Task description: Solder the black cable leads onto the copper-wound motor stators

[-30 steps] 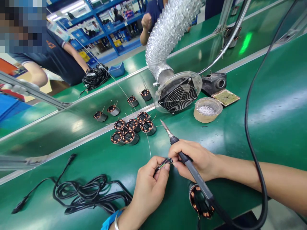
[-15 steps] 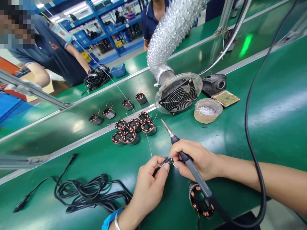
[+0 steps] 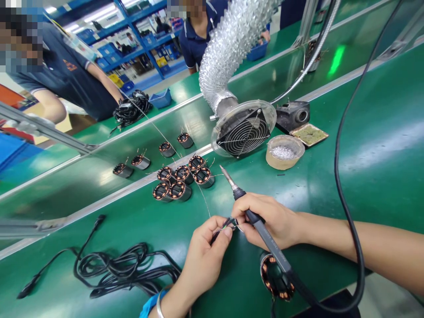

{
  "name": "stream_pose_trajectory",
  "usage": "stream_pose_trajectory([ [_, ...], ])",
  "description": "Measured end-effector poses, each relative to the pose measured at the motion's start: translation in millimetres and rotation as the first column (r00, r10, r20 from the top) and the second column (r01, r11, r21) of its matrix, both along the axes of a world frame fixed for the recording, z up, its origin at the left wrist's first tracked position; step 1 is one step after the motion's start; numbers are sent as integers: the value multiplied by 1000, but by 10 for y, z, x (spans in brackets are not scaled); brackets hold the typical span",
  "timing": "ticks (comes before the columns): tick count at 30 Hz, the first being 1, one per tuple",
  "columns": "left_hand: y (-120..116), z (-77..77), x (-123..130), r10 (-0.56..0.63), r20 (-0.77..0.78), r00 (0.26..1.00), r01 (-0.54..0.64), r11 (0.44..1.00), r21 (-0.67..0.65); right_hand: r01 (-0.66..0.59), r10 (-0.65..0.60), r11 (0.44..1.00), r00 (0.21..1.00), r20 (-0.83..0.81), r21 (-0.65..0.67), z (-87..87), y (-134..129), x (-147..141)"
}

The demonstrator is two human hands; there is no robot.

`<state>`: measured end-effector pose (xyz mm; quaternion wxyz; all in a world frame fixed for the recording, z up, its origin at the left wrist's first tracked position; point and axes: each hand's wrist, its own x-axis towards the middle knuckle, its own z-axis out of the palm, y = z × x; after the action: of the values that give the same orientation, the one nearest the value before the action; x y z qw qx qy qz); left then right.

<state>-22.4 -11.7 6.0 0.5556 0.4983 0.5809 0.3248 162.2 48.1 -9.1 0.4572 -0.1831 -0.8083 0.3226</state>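
My right hand grips a soldering iron, its metal tip pointing up and to the left, clear of the green bench. Pinched between thumb and fingers of my left hand is the black cable, whose thin wire ends reach toward my right fingertips. Those fingertips touch the wire ends; the exact contact is partly hidden. Just below my right hand lies a motor stator with copper windings, partly covered by the iron's handle. A thin solder wire hangs down to near my left fingers.
Several stators cluster ahead, with more on the lower green belt behind. A fume-extractor fan hangs from a silver duct. To its right are a round tub and an iron stand. Coiled black cable lies left. Co-workers stand opposite.
The view has shifted slightly, and the stators on the belt have moved left. The co-worker behind the duct has leaned into view. My hands keep nearly the same hold.
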Motion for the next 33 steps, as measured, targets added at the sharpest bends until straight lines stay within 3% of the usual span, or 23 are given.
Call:
stream_pose_trajectory([
  [8, 9, -5, 12, 7, 43, 999, -4, 998, -70, -18, 18, 1000, 1000, -10, -6, -14, -5, 9],
  [18, 14, 41, 42, 17, -70, 997, -14, 999, 41, 3, -3, 1000, 1000, -1, -4, -14, -4, 2],
  [33, 2, 46, 30, 2, -103, 995, 5, 998, 66, -8, 8, 1000, 1000, -10, -23, -16, -11, 4],
])
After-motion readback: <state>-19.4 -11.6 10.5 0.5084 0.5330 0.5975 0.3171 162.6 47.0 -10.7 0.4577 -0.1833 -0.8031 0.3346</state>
